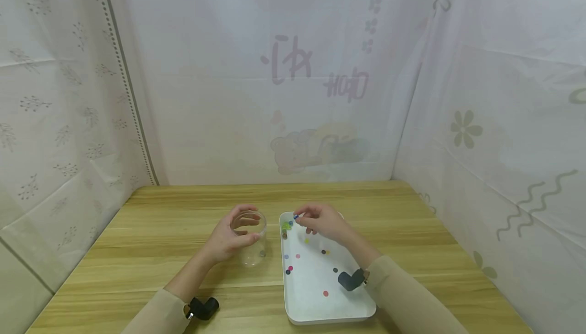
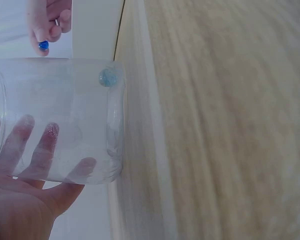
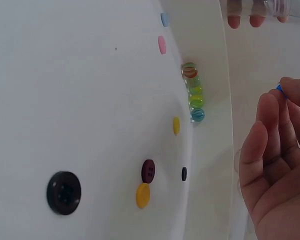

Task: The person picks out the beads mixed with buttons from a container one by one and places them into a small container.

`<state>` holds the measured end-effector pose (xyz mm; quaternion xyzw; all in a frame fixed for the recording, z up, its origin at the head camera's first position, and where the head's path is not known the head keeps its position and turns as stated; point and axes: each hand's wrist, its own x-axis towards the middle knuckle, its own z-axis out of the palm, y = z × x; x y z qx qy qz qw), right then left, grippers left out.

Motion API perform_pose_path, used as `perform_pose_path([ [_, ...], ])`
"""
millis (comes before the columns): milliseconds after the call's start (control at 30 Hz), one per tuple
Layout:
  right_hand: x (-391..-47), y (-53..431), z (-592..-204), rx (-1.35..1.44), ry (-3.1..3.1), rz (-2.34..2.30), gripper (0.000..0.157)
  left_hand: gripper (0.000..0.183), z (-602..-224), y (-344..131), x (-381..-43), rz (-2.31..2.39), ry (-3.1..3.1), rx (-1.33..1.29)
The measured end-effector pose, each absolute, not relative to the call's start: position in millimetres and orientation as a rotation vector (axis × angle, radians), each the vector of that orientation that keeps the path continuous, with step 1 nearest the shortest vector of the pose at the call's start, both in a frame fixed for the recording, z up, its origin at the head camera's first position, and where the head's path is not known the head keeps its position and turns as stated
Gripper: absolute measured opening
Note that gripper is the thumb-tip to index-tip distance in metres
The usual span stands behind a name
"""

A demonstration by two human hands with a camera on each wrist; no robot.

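Blue marble (image 2: 43, 45) in fingertip pinch of right hand (image 1: 319, 220), apparently above white tray (image 1: 311, 307), left hand (image 1: 226, 237) curved around clear jar (image 1: 251, 253).

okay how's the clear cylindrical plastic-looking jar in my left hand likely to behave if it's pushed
The clear cylindrical plastic-looking jar is probably light, since its walls look thin. It seems fairly stiff: no dent shows where your left hand grips it. The pale blue, round, glassy marble inside would likely roll if the jar tilted.

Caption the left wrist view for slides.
Left hand grips a clear cylindrical jar holding a pale blue marble; right hand pinches a deep blue marble.
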<state>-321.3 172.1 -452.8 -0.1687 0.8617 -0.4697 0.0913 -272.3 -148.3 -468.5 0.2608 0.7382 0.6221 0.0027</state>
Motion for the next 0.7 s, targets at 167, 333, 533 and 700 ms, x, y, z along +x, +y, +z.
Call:
perform_pose_path([
  [167, -317.8, 171.0, -445.3, -0.495, 2.531, -1.454, 0.023, 0.062, -469.2, -148.0, -272.6, 1.955, 2.316, 0.821],
  [333, -315.1, 169.8, -434.4, -0.559, 2.511, -1.508, 0.028, 0.062, -469.1, -148.3, -272.5, 1.946, 2.326, 0.81],
  [533, -311.5, 167.6, -424.0, -0.604, 2.499, -1.541, 0.028, 0.063, -468.7, -148.4, -272.4, 1.941, 2.326, 0.8],
  [700, -307.4, 164.0, -416.7, -0.597, 2.496, -1.551, 0.028, 0.063, -468.4, -148.4, -272.2, 1.945, 2.32, 0.807],
])
